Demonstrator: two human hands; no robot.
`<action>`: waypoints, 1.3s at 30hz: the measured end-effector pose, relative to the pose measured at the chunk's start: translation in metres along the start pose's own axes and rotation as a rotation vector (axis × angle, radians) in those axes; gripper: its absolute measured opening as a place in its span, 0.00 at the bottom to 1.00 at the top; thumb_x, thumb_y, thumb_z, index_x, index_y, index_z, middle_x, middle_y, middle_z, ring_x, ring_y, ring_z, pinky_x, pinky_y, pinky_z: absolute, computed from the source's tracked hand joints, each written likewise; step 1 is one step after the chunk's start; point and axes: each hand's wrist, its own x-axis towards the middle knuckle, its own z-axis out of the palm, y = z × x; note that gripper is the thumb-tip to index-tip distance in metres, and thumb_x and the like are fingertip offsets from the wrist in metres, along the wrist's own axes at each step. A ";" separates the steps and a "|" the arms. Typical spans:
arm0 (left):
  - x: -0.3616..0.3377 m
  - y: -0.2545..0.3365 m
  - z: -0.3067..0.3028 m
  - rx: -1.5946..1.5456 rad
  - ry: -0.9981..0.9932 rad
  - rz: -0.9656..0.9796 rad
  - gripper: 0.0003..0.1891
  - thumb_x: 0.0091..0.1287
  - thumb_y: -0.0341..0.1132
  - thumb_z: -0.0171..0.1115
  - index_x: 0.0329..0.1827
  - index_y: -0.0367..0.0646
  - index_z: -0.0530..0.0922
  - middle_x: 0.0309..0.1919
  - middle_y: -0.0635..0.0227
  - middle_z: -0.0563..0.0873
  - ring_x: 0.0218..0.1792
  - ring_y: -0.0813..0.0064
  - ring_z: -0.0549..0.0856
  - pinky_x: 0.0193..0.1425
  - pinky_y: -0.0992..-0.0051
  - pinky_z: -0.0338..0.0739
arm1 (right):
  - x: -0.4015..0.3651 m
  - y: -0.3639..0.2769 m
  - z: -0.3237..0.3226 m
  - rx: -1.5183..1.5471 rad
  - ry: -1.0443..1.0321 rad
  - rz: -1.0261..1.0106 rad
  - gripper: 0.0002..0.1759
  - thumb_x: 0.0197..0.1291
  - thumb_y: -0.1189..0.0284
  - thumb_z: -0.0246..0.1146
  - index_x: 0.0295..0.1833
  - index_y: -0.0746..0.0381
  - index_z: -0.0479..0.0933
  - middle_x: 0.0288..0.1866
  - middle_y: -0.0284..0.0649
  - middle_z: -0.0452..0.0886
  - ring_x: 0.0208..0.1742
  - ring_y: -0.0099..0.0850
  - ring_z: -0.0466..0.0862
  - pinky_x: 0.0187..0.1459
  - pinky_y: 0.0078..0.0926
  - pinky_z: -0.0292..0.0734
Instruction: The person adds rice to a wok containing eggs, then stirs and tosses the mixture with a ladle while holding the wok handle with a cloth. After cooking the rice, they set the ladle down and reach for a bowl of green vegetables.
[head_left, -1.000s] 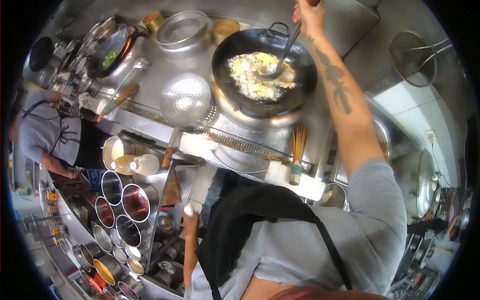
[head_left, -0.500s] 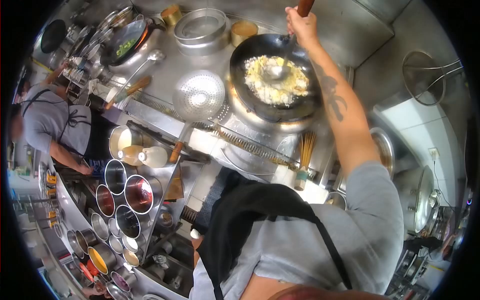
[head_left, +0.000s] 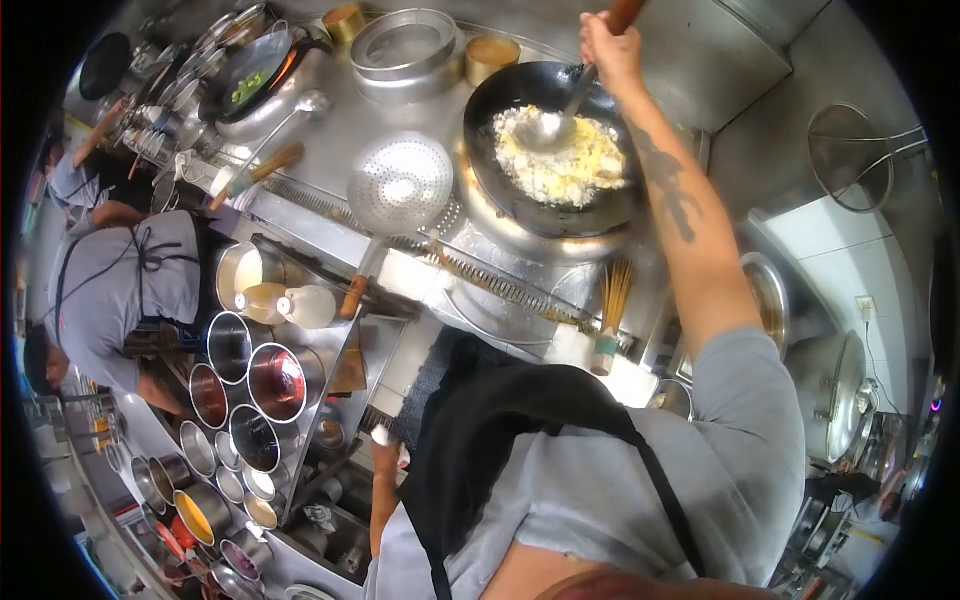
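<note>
My right hand (head_left: 612, 52) is closed around the handle of a metal ladle (head_left: 545, 130), near its wooden end. The ladle's bowl rests among white rice and yellow egg (head_left: 590, 165) in a black wok (head_left: 490, 185) on the stove. Low beside my black apron, my left hand (head_left: 386, 458) is closed on something small and white, too small to make out. A perforated skimmer (head_left: 400, 183) with a wooden handle lies left of the wok.
Metal pots of sauces (head_left: 277, 383) and two bottles (head_left: 307, 307) stand at the left. A bamboo brush (head_left: 610, 315) is below the wok. Another wok (head_left: 247, 82) holds greens at the upper left. A co-worker (head_left: 130, 270) bends over at the left; another person (head_left: 75, 180) stands behind.
The ladle's bowl has shifted slightly left and up in the wok, and the rice has spread. My left hand has come further into view. The nearer co-worker has bent lower, revealing another person behind.
</note>
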 end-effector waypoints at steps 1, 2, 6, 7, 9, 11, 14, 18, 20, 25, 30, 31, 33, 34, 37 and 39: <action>0.005 -0.013 0.005 0.169 -0.009 0.120 0.21 0.54 0.25 0.60 0.53 0.37 0.70 0.35 0.59 0.80 0.32 0.65 0.84 0.29 0.66 0.82 | -0.003 -0.027 0.006 0.003 -0.016 0.118 0.12 0.60 0.71 0.62 0.26 0.57 0.67 0.15 0.28 0.67 0.11 0.22 0.66 0.14 0.23 0.62; 0.001 -0.026 0.010 0.019 0.033 -0.005 0.21 0.54 0.26 0.61 0.52 0.37 0.70 0.36 0.58 0.80 0.34 0.65 0.84 0.32 0.65 0.81 | -0.006 -0.043 0.007 0.050 -0.026 0.090 0.12 0.60 0.72 0.62 0.26 0.58 0.68 0.15 0.28 0.67 0.11 0.20 0.65 0.14 0.22 0.61; -0.009 -0.058 0.018 -0.266 0.076 -0.210 0.21 0.51 0.28 0.65 0.47 0.34 0.69 0.38 0.54 0.81 0.37 0.60 0.84 0.40 0.61 0.80 | -0.027 -0.052 0.008 0.221 -0.118 0.022 0.14 0.60 0.73 0.64 0.26 0.59 0.67 0.16 0.28 0.67 0.11 0.17 0.63 0.16 0.20 0.60; 0.002 -0.088 0.018 -0.178 0.047 -0.114 0.22 0.51 0.29 0.65 0.48 0.34 0.69 0.39 0.54 0.81 0.37 0.60 0.84 0.39 0.60 0.80 | -0.034 -0.036 0.012 0.219 -0.179 0.039 0.14 0.60 0.73 0.64 0.26 0.59 0.66 0.16 0.29 0.67 0.11 0.17 0.63 0.16 0.20 0.60; 0.007 -0.089 0.013 -0.053 0.100 -0.044 0.23 0.51 0.29 0.66 0.49 0.34 0.69 0.39 0.54 0.81 0.36 0.59 0.84 0.36 0.60 0.80 | -0.031 -0.031 0.014 0.170 -0.234 0.103 0.13 0.61 0.73 0.64 0.27 0.59 0.67 0.17 0.29 0.68 0.12 0.17 0.63 0.15 0.20 0.61; 0.001 -0.050 0.008 -0.006 0.223 -0.115 0.24 0.51 0.30 0.65 0.50 0.34 0.69 0.38 0.55 0.81 0.34 0.60 0.84 0.31 0.60 0.80 | -0.041 -0.078 0.010 0.147 -0.239 0.102 0.14 0.61 0.73 0.63 0.27 0.58 0.66 0.17 0.29 0.67 0.12 0.17 0.63 0.16 0.21 0.61; 0.006 0.002 -0.001 -0.099 0.058 -0.093 0.26 0.51 0.28 0.63 0.56 0.39 0.69 0.37 0.57 0.81 0.28 0.62 0.84 0.20 0.64 0.80 | -0.063 -0.095 0.001 0.204 -0.355 0.087 0.15 0.62 0.72 0.63 0.25 0.58 0.65 0.17 0.28 0.65 0.13 0.17 0.62 0.15 0.21 0.60; 0.052 -0.008 0.007 -0.005 0.077 0.022 0.30 0.50 0.29 0.62 0.60 0.36 0.66 0.45 0.51 0.80 0.35 0.58 0.85 0.22 0.64 0.82 | -0.058 -0.079 -0.004 0.132 -0.316 0.152 0.15 0.62 0.73 0.62 0.26 0.57 0.65 0.17 0.28 0.64 0.13 0.17 0.62 0.16 0.19 0.59; 0.087 -0.046 0.023 0.102 0.208 0.235 0.31 0.50 0.30 0.63 0.60 0.34 0.65 0.48 0.49 0.79 0.39 0.56 0.85 0.26 0.64 0.84 | -0.062 -0.128 -0.011 0.009 -0.171 0.140 0.15 0.62 0.73 0.62 0.26 0.57 0.64 0.17 0.28 0.64 0.13 0.17 0.62 0.17 0.21 0.60; 0.090 0.061 0.042 0.051 -0.007 0.084 0.32 0.52 0.32 0.65 0.61 0.33 0.64 0.47 0.42 0.79 0.46 0.50 0.83 0.48 0.60 0.80 | -0.059 -0.065 -0.019 0.144 -0.203 0.217 0.13 0.61 0.74 0.62 0.27 0.57 0.66 0.18 0.29 0.66 0.13 0.17 0.63 0.18 0.18 0.60; 0.083 0.124 0.069 0.214 -0.120 0.389 0.29 0.54 0.35 0.67 0.58 0.38 0.66 0.45 0.44 0.81 0.48 0.44 0.82 0.52 0.57 0.76 | -0.052 -0.093 -0.036 0.277 -0.145 0.049 0.15 0.62 0.73 0.61 0.25 0.59 0.66 0.17 0.29 0.66 0.12 0.19 0.63 0.17 0.20 0.61; 0.085 0.130 0.082 0.235 -0.126 0.412 0.28 0.54 0.35 0.68 0.57 0.40 0.68 0.44 0.46 0.82 0.50 0.44 0.81 0.51 0.57 0.77 | -0.058 -0.064 -0.027 0.237 -0.159 0.107 0.15 0.62 0.73 0.61 0.24 0.59 0.66 0.16 0.29 0.66 0.12 0.19 0.63 0.16 0.20 0.61; 0.074 0.160 0.098 0.311 -0.237 0.432 0.27 0.55 0.36 0.68 0.57 0.40 0.68 0.44 0.46 0.82 0.49 0.44 0.81 0.51 0.56 0.77 | -0.053 -0.057 -0.019 0.176 -0.150 0.165 0.15 0.62 0.73 0.61 0.24 0.59 0.65 0.16 0.29 0.65 0.12 0.18 0.63 0.16 0.21 0.61; 0.069 0.171 0.108 0.344 -0.285 0.438 0.27 0.55 0.37 0.68 0.57 0.41 0.68 0.44 0.46 0.82 0.48 0.44 0.82 0.50 0.55 0.77 | -0.048 -0.074 -0.014 0.166 -0.114 0.124 0.15 0.61 0.73 0.61 0.24 0.59 0.65 0.16 0.29 0.65 0.12 0.18 0.63 0.16 0.21 0.61; 0.056 0.184 0.144 0.388 -0.427 0.571 0.30 0.54 0.37 0.69 0.59 0.41 0.68 0.45 0.45 0.83 0.50 0.45 0.81 0.52 0.57 0.76 | -0.051 -0.095 -0.016 0.217 -0.074 -0.006 0.15 0.61 0.73 0.61 0.24 0.59 0.65 0.17 0.29 0.66 0.13 0.18 0.65 0.16 0.20 0.61; 0.053 0.176 0.181 0.410 -0.560 0.572 0.30 0.55 0.38 0.70 0.59 0.41 0.68 0.46 0.46 0.83 0.50 0.45 0.81 0.52 0.57 0.77 | -0.056 -0.048 -0.014 0.205 -0.174 0.085 0.12 0.61 0.72 0.60 0.27 0.58 0.67 0.16 0.28 0.66 0.12 0.20 0.65 0.14 0.22 0.61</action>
